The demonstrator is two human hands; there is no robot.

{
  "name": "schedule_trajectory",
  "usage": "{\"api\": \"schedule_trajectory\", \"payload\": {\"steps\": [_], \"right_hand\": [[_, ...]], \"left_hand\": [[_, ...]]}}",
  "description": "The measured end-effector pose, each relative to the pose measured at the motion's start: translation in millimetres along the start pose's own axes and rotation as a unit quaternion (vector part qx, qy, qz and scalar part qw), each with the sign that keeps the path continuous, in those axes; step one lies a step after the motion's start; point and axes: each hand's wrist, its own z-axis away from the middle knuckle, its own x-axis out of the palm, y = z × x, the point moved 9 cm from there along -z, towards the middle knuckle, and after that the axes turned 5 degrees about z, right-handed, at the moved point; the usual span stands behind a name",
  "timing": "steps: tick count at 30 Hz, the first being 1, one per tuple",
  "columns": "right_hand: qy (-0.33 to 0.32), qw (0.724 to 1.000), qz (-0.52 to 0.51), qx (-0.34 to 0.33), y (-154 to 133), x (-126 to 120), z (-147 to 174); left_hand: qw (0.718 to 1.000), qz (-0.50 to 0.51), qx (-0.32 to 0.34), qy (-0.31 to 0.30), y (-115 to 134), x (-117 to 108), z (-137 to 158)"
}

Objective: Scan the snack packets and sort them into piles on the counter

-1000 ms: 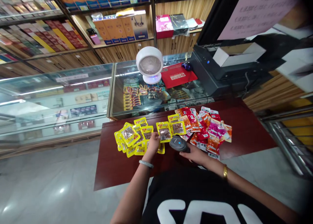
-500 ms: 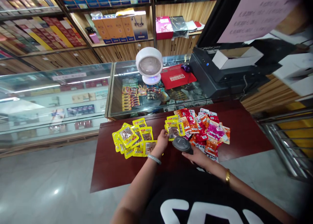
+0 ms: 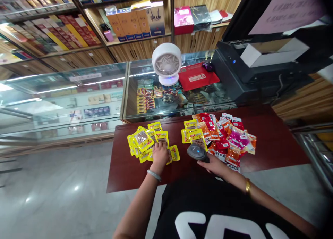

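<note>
My left hand (image 3: 160, 155) rests with its fingers stretched out on the yellow snack packets (image 3: 142, 139), a loose heap at the left of the dark red table (image 3: 125, 178). Nothing shows lifted in it. In my right hand (image 3: 215, 165) is a dark grey barcode scanner (image 3: 197, 151), my fingers wrapped round its handle. The scanner's head points left, just below a smaller group of yellow packets (image 3: 190, 125) in the middle. Right of that group, touching it, lies a spread of red, orange and pink packets (image 3: 221, 134).
Behind the table stands a glass display counter (image 3: 145, 115), carrying a white fan (image 3: 167, 63) and a red mat (image 3: 199, 80) with a dark mouse (image 3: 208, 66). A black machine (image 3: 249, 79) with a white open box (image 3: 275, 53) on it stands at the right. Stocked shelves line the back.
My left hand has gone from the middle yellow group to the left heap. A yellow packet lies at the front of the middle group. The scanner stays in my right hand.
</note>
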Motion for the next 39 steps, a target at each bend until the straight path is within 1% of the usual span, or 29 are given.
{"api": "schedule_trajectory", "payload": {"steps": [1, 3, 5, 6, 7, 9, 11, 14, 16, 17, 18, 20, 24, 27, 29, 31, 34, 36, 37, 38, 39], "right_hand": [[-0.003, 1.000, 0.003, -0.001, -1, 1, 0], [-0.010, 1.000, 0.009, -0.003, -3, 2, -1], [-0.014, 1.000, 0.010, -0.002, -4, 1, -1], [-0.014, 1.000, 0.008, 0.000, -4, 0, 0], [-0.015, 1.000, 0.005, 0.001, -3, -1, 0], [-0.014, 1.000, 0.000, 0.003, -4, -3, 2], [-0.012, 1.000, -0.010, 0.003, -5, -4, 5], [-0.018, 0.999, -0.036, 0.004, -10, -2, 8], [-0.030, 0.998, -0.050, 0.007, -13, 0, 11], [-0.036, 0.998, -0.052, 0.009, -14, 1, 11], [-0.042, 0.998, -0.053, 0.011, -15, 2, 12], [-0.050, 0.997, -0.055, 0.013, -16, 3, 13], [-0.054, 0.996, -0.059, 0.027, -11, 3, 15], [-0.053, 0.996, -0.062, 0.036, -6, 4, 16], [-0.053, 0.996, -0.067, 0.040, -4, 4, 16], [-0.056, 0.995, -0.073, 0.039, -3, 5, 17], [-0.061, 0.994, -0.079, 0.041, 2, 7, 16], [-0.062, 0.994, -0.076, 0.041, 6, 9, 14], [-0.060, 0.995, -0.071, 0.036, 7, 9, 13], [-0.057, 0.996, -0.064, 0.025, 6, 9, 10], [-0.056, 0.997, -0.055, 0.012, 5, 9, 8]], "left_hand": [[1.000, 0.001, 0.003, -0.012, 0, 2, -1], [0.998, 0.021, -0.010, -0.058, -3, 10, -4], [0.990, 0.065, -0.048, -0.118, -10, 22, -6], [0.983, 0.095, -0.068, -0.139, -14, 27, -6], [0.977, 0.130, -0.085, -0.149, -17, 30, -7], [0.960, 0.218, -0.107, -0.139, -21, 35, -9], [0.928, 0.333, -0.125, -0.110, -21, 38, -12], [0.853, 0.500, -0.133, -0.076, -7, 45, -18], [0.808, 0.574, -0.120, -0.063, 8, 46, -22], [0.792, 0.597, -0.113, -0.056, 15, 46, -24], [0.781, 0.613, -0.109, -0.050, 22, 45, -26], [0.769, 0.628, -0.111, -0.037, 31, 44, -30], [0.765, 0.633, -0.116, -0.036, 42, 40, -34], [0.769, 0.626, -0.124, -0.034, 46, 34, -36], [0.763, 0.632, -0.128, -0.035, 52, 32, -37], [0.738, 0.661, -0.130, -0.048, 62, 35, -39], [0.676, 0.724, -0.113, -0.083, 88, 48, -42], [0.636, 0.756, -0.089, -0.127, 108, 57, -44], [0.624, 0.763, -0.080, -0.148, 115, 61, -44], [0.622, 0.762, -0.074, -0.161, 117, 63, -44], [0.634, 0.753, -0.068, -0.162, 114, 62, -44]]}}
